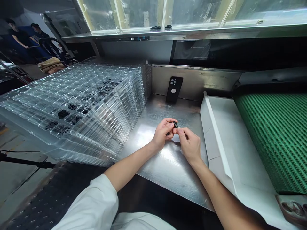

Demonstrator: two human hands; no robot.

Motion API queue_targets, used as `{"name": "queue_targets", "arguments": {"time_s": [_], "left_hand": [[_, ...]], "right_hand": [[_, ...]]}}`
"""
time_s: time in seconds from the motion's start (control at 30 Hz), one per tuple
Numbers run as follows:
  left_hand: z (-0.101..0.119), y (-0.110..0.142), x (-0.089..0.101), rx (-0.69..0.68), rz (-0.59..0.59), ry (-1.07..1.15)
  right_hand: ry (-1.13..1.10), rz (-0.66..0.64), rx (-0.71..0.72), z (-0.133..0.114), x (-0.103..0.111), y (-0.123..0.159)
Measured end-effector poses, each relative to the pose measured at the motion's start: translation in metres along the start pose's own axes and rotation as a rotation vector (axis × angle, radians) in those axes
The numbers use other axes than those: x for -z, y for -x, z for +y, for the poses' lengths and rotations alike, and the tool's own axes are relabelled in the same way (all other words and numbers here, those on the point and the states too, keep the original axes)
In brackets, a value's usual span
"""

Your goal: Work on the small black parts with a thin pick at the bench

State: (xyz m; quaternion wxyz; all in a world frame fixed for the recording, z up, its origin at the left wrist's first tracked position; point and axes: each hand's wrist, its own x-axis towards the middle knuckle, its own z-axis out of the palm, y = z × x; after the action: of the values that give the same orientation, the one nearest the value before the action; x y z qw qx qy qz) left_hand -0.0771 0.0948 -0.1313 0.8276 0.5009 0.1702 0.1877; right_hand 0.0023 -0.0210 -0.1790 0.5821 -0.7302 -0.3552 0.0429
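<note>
Above the metal table [148, 159], my left hand [163, 133] is closed around a small dark part [175, 124], pinched between thumb and fingers. My right hand [190, 143] is closed too, its thumb and forefinger meeting at the part's lower right edge. Fingers cover most of the part, so its exact kind cannot be made out. To the left, clear plastic trays [124, 102] stand in a tall stack. Several round black parts [63, 114] sit in pockets of the top tray.
A black phone [174, 89] leans against the metal back wall. Right of my hands runs a white chute [223, 127] beside a green conveyor belt [275, 134]. A metal-framed glass shelf [192, 32] overhangs the back. Two people [21, 35] are far off at upper left.
</note>
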Motion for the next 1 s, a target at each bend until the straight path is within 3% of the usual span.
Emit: {"name": "queue_targets", "arguments": {"time_s": [1.0], "left_hand": [[0.0014,0.0012,-0.0013,-0.021,-0.013,0.050]], "right_hand": [[0.073,0.047,0.071,-0.0017,0.0015,0.0009]]}}
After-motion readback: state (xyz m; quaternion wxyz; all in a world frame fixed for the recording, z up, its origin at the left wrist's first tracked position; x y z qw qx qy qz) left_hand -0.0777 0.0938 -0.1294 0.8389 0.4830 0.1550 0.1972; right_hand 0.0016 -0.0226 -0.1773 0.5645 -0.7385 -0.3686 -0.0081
